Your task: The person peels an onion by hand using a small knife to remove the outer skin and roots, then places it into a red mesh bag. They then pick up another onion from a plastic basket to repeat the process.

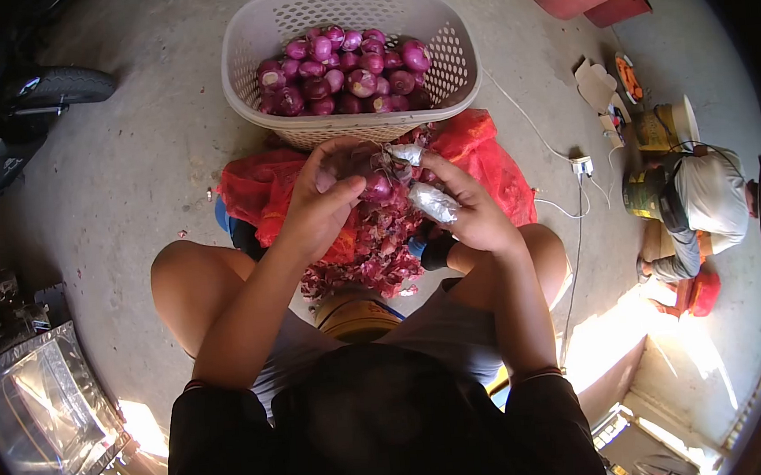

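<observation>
A red onion (379, 187) with loose, papery skin is in my left hand (319, 198), whose fingers curl round its far side and whose thumb lies along the near side. My right hand (477, 206) is just to the right, its thumb and forefinger apart. Silvery wrapping (434, 204) covers that thumb and the forefinger tip, which is close against the onion's skin. Below the hands lies a heap of onion peels (377, 251) on a red mesh sack (258, 193). Beyond them, a grey plastic basket (355, 131) holds many red onions (342, 72).
A yellowish bucket (357, 317) stands between my legs. White cables and a plug (581, 166) lie on the floor at right. Further right, another person (709, 197) bends near buckets (642, 193). A motorcycle wheel (65, 86) is at upper left.
</observation>
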